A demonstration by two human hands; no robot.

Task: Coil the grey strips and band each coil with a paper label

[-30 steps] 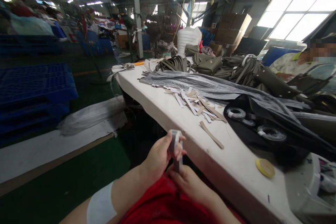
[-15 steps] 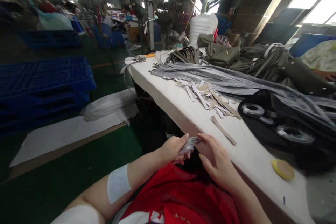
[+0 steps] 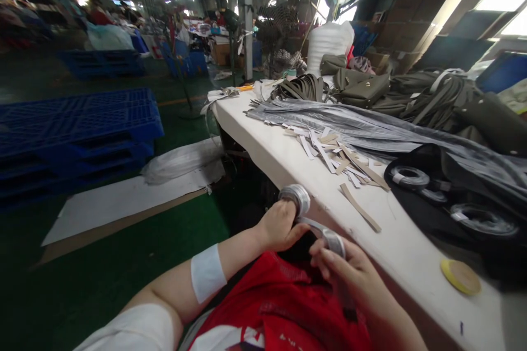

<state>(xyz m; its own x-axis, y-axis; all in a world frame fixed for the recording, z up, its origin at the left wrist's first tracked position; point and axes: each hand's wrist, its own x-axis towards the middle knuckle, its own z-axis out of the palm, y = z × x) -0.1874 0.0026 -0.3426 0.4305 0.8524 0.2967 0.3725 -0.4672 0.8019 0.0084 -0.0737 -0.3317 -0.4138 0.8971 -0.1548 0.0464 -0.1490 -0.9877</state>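
Observation:
My left hand [image 3: 283,224] is closed on a shiny grey strap, with one coiled loop [image 3: 297,197] standing out beyond the knuckles. A short stretch of the strap [image 3: 312,224] runs across to my right hand [image 3: 343,260]. There, another rolled part [image 3: 334,243] sits within the curled fingers of that hand. Both hands are held above my lap, beside the table's front edge. The strap has a glossy, film-like surface. How its inner turns lie in the left palm is hidden.
On the white table [image 3: 247,126] lie long grey film-covered strips [image 3: 329,115], paper scraps [image 3: 329,153], a yellow tape roll [image 3: 460,277] and a black cloth [image 3: 436,214] holding coiled straps. Olive bags [image 3: 362,88] are piled behind. Blue pallets [image 3: 74,137] stand at left.
My hands have come slightly apart and upward. The strap, bunched in my left hand before, now shows a loop at each hand with a stretch between. The view has turned slightly left.

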